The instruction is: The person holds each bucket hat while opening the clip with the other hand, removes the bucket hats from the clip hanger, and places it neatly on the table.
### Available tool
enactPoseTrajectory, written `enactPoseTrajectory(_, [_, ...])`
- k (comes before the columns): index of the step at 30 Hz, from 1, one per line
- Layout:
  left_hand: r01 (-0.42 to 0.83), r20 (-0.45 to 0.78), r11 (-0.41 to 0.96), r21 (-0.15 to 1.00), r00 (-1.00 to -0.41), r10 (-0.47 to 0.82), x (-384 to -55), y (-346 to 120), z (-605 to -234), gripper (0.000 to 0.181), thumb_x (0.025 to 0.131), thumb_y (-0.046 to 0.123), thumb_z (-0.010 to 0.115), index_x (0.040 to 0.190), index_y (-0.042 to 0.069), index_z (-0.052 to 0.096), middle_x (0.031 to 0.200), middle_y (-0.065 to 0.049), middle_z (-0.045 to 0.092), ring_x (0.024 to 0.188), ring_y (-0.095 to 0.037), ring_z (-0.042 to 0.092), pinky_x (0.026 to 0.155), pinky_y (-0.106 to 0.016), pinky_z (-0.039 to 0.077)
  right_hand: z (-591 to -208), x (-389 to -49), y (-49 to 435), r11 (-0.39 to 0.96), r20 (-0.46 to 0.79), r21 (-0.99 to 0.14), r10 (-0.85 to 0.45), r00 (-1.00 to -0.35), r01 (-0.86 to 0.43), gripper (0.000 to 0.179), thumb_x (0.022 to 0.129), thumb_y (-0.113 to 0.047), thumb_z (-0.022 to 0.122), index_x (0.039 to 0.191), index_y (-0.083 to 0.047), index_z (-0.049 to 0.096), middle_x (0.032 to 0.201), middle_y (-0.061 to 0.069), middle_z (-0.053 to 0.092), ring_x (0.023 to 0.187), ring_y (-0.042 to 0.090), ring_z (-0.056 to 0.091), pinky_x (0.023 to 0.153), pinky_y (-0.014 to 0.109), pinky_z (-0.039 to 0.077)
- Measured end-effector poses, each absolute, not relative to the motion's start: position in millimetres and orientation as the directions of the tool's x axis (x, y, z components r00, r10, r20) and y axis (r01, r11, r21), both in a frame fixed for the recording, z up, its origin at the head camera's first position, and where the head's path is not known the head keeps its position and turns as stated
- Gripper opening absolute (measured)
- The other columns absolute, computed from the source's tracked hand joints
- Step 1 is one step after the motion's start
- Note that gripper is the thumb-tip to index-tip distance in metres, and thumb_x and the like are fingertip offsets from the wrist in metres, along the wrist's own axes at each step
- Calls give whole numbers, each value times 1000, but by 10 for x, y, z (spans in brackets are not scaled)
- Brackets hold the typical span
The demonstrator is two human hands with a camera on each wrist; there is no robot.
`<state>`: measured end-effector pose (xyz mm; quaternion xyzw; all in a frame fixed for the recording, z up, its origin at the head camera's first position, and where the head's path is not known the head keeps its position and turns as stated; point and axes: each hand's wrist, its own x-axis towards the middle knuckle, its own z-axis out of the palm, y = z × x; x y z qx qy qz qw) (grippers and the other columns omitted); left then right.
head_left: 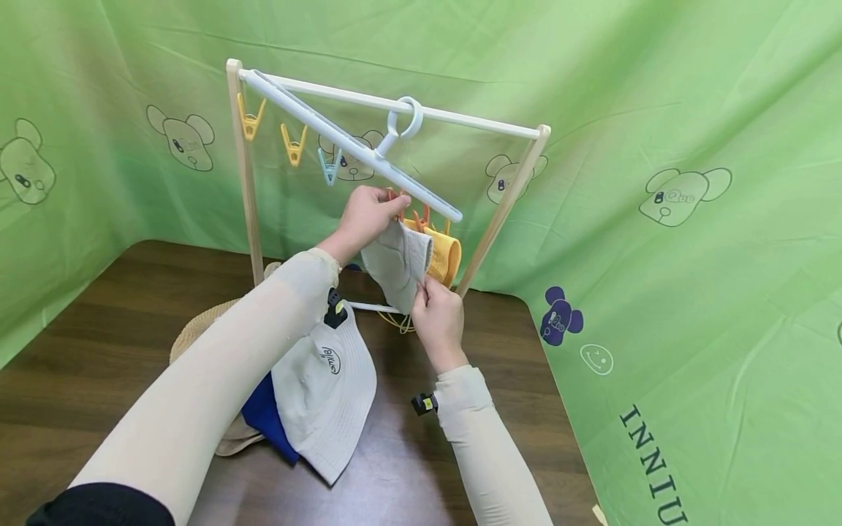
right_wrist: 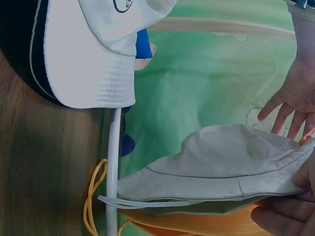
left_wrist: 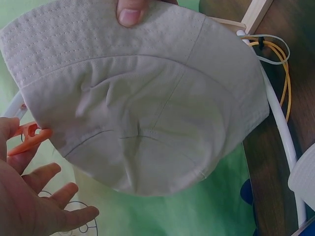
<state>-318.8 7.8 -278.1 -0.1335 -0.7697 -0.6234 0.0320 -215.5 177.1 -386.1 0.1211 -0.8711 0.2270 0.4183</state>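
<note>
A light grey bucket hat (head_left: pixel 395 267) hangs below the right part of a pale blue hanger (head_left: pixel 329 131). My left hand (head_left: pixel 364 219) pinches an orange clip (left_wrist: pixel 30 139) at the hat's edge, its other fingers spread apart in the left wrist view. With thumb and fingers, my right hand (head_left: pixel 439 321) grips the hat's brim. Behind the grey hat hangs a yellow hat (head_left: pixel 449 252), with another orange clip (head_left: pixel 422 219) above it. Cords (left_wrist: pixel 283 73) dangle near the rack's lower bar.
Two yellow clips (head_left: pixel 293 146) and a blue clip (head_left: pixel 330 166) hang under the hanger's left part. The hanger tilts on a wooden-sided rack (head_left: pixel 246 183). A white bucket hat (head_left: pixel 329 402) lies over a blue item (head_left: pixel 270 420) and a straw-coloured hat (head_left: pixel 197 329) on the table (head_left: pixel 513 409).
</note>
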Motion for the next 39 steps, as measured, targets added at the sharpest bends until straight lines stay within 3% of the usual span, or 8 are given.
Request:
enactPoseTrajectory(8, [235, 203, 198, 952, -964, 170, -3189, 88, -2775, 38, 99, 37, 68, 81, 4, 74, 80, -9, 68, 69, -14, 45, 59, -28, 33, -3841, -2124, 1807, 871, 791, -281, -28, -611, -404, 10, 91, -1, 68, 81, -1, 68, 67, 12, 67, 59, 34, 66, 54, 46, 53])
enactPoseTrajectory(14, [242, 210, 197, 950, -962, 173, -3188, 93, -2769, 39, 100, 37, 68, 82, 3, 73, 81, -5, 68, 74, -15, 49, 62, -28, 35, -3856, -2125, 1838, 875, 801, -269, -30, -599, -403, 14, 89, 0, 69, 76, -2, 63, 63, 12, 63, 58, 36, 64, 52, 46, 51])
enactPoseTrajectory(25, [231, 199, 209, 950, -967, 161, -3183, 86, -2771, 39, 99, 38, 68, 83, 4, 74, 82, -7, 69, 75, -15, 51, 63, -28, 38, -3895, -2109, 1892, 886, 786, -255, -44, -617, -388, 14, 91, -2, 66, 78, -4, 64, 65, 12, 66, 60, 36, 66, 54, 48, 52])
enactPoseTrajectory(33, [208, 175, 231, 951, -973, 153, -3203, 79, -2754, 39, 99, 38, 68, 85, 3, 75, 78, -9, 66, 60, -12, 38, 51, -25, 30, -3892, -2091, 1913, 880, 806, -252, -39, -590, -402, 11, 88, -1, 67, 77, -2, 65, 66, 13, 66, 58, 37, 64, 53, 48, 51])
enactPoseTrajectory(39, [209, 176, 225, 952, -972, 159, -3197, 77, -2753, 39, 100, 38, 68, 84, 3, 74, 79, -10, 65, 59, -12, 37, 50, -25, 29, -3877, -2071, 1919, 885, 801, -250, -38, -597, -392, 12, 89, -1, 67, 78, -2, 65, 65, 13, 65, 57, 38, 63, 52, 49, 50])
